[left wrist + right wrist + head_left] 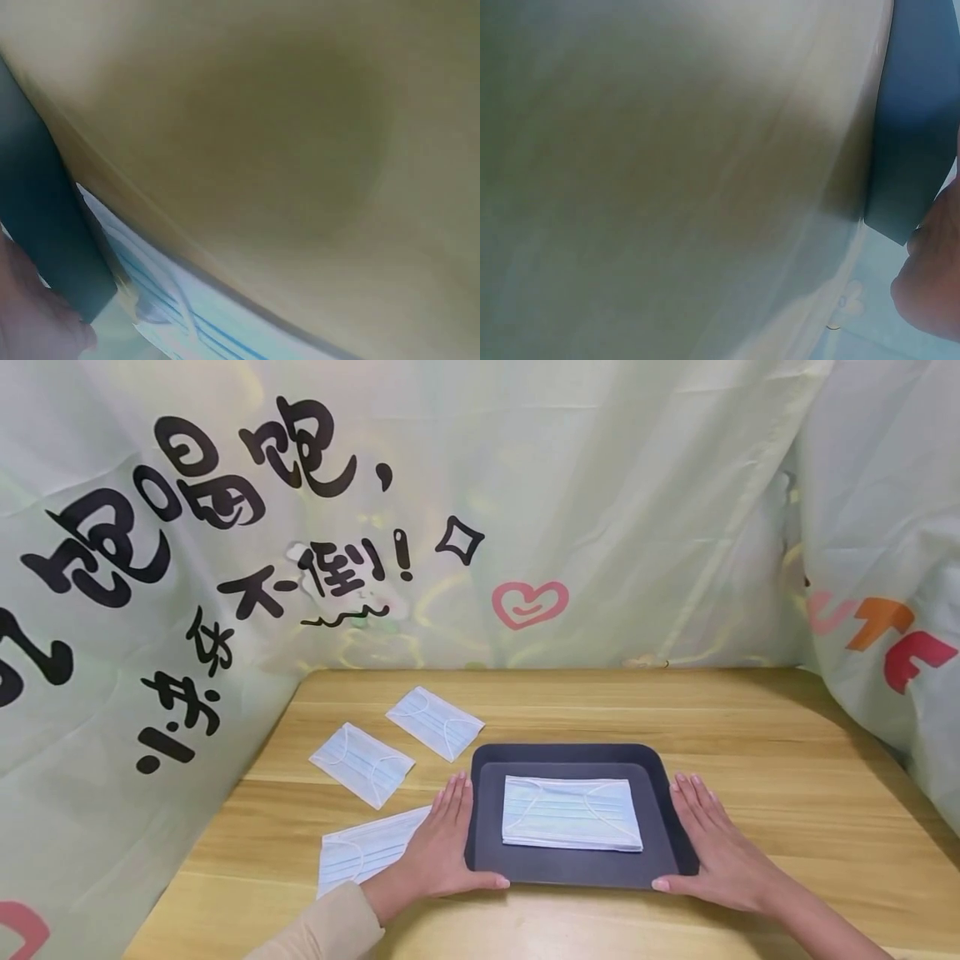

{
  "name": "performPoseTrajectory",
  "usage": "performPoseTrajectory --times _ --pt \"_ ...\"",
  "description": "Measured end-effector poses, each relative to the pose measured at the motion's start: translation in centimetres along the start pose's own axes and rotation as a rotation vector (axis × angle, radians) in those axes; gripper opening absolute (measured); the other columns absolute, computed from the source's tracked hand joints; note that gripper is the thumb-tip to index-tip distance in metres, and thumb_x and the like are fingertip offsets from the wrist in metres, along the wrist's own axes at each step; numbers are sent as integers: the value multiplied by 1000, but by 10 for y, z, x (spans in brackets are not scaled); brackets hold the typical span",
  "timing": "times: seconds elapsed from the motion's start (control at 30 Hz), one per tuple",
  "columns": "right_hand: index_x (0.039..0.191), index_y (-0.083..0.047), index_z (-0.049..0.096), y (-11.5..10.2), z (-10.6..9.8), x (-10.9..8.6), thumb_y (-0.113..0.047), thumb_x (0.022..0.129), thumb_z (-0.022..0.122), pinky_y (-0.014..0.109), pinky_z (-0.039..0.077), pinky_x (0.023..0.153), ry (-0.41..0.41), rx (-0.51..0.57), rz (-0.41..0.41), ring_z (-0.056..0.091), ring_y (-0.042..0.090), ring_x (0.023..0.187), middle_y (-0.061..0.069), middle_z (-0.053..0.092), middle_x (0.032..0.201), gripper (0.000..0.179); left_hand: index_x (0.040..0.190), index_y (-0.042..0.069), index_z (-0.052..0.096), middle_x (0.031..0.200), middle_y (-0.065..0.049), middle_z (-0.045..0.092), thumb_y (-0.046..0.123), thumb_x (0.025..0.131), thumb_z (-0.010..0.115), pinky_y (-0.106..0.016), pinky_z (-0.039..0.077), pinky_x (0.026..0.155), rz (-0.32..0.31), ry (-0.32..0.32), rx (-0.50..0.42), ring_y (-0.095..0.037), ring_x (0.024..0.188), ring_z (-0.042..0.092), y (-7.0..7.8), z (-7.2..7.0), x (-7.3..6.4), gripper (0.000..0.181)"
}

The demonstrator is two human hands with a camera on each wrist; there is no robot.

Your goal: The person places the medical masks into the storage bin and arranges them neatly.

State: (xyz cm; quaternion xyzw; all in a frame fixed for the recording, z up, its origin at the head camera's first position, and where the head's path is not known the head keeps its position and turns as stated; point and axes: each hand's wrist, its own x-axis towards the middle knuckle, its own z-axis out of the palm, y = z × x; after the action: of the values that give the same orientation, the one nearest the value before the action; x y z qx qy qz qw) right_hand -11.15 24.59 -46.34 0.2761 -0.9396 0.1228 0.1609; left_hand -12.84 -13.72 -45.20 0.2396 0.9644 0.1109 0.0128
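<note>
A dark grey rectangular tray (570, 868) lies on the wooden table between the two hands. In it sits a small stack of light blue face masks (572, 817) with white ear loops. My left hand (442, 852) rests along the tray's left side, fingers straight and thumb by the front edge. Mirroring it, my right hand (723, 860) lies against the right side with straight fingers and its thumb at the front corner. Both wrist views catch part of the tray's dark wall (37, 187) beside a blurred part of the hand.
Left of the tray lie single masks: one at the back (435, 722), another further left (362, 764), and a third (367, 852) partly hidden behind the left hand. A printed curtain (637, 527) hangs around the wooden table (787, 760).
</note>
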Motion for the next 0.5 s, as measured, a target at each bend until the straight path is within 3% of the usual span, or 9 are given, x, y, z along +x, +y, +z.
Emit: performPoseTrajectory --times 0.13,0.27,0.5 --pt "147 5 9 1 1 0 -60 62 73 16 -15 112 -6 2 2 -15 16 144 6 -11 157 124 147 -4 5 155 -22 5 74 68 58 -47 17 116 17 45 -48 -34 144 7 -7 -4 -3 124" --pt "147 5 10 1 1 0 -60 63 73 16 -15 112 -7 -2 2 -15 17 144 7 -10 157 123 147 -3 12 154 -21 13 66 72 61 -47 18 115 -11 145 -94 -34 143 12 -20 -12 -10 113" --pt "147 5 9 0 -1 0 -60 63 72 16 -16 112 -19 -12 8 -16 17 143 8 -12 156 123 133 -1 46 138 -18 46 47 76 69 -53 42 98 -126 374 -158 -36 126 44 -52 -28 -26 78"
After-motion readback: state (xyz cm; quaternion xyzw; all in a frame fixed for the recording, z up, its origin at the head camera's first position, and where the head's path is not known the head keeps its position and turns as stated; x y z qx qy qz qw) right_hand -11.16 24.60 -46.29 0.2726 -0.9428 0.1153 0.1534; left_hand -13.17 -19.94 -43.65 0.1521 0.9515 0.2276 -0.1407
